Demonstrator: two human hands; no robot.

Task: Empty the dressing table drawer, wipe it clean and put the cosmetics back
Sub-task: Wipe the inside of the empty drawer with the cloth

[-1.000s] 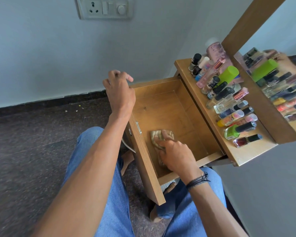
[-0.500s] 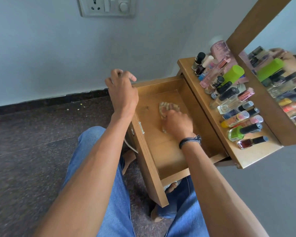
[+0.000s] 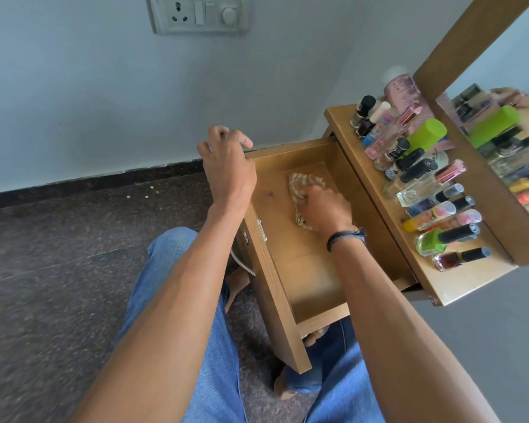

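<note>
Head view looked down on a seated person in blue jeans (image 3: 177, 346), legs stretched over a dark speckled floor (image 3: 43, 270). High on the pale wall sat a switch plate (image 3: 199, 13). Farther right, the left hand (image 3: 226, 169) was curled over the top edge of the drawer's front panel, fingers closed around the corner of that board. The drawer (image 3: 315, 322) stood pulled out from the dressing table (image 3: 458, 282), its wooden floor bare apart from the cloth. A striped beige cloth (image 3: 303, 184) lay on the drawer floor toward the far end, bunched and partly covered. The right hand (image 3: 324, 209) pressed down on it, fingers folded over the fabric and gripping it; a dark braided band (image 3: 345, 238) circled that wrist. On the table top to the right, the cosmetics (image 3: 422, 184) stood and lay in a crowded row: small nail polish bottles with dark caps, a clear glass bottle, a green-capped container (image 3: 428, 132), a green polish bottle (image 3: 434, 242) and a dark red one (image 3: 458, 257) nearest the front edge. A mirror (image 3: 501, 141) in a wooden frame rose behind them and reflected the same bottles.
</note>
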